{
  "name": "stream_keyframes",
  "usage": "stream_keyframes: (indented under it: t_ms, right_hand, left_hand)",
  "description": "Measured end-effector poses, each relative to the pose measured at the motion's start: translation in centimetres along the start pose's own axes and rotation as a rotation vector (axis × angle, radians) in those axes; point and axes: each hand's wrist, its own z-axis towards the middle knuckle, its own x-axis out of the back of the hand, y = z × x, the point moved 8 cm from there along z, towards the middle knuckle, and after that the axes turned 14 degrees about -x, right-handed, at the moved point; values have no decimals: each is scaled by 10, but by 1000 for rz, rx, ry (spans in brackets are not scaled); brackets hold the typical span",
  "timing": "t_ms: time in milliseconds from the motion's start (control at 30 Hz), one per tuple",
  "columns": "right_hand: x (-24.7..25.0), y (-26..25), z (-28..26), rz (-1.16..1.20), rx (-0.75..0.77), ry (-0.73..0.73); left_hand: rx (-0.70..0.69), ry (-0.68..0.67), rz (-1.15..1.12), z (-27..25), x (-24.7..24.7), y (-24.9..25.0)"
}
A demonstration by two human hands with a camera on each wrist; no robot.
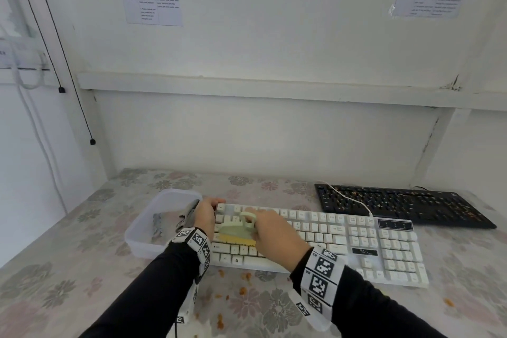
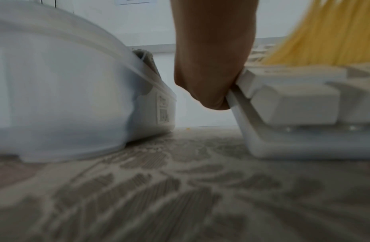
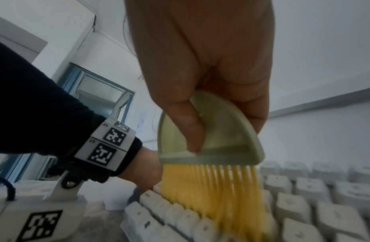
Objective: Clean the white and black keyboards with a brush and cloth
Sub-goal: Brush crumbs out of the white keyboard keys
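On the table, the right hand is gripping the brush over the white keyboard's left keys while the left hand is clasping its left edge, so short, light strokes toward the near edge should clear crumbs best.

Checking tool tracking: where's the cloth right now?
In the head view the grey cloth lies in the clear plastic container at the left of the table, beside the white keyboard's left end, behind the left hand.
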Motion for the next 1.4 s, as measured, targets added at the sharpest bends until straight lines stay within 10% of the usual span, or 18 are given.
stream_keyframes:
  t_ms: [1400]
  right_hand:
    - [74,228,-73,-82,-533,100]
  left_hand:
    - [-64,19,98,5,6,0]
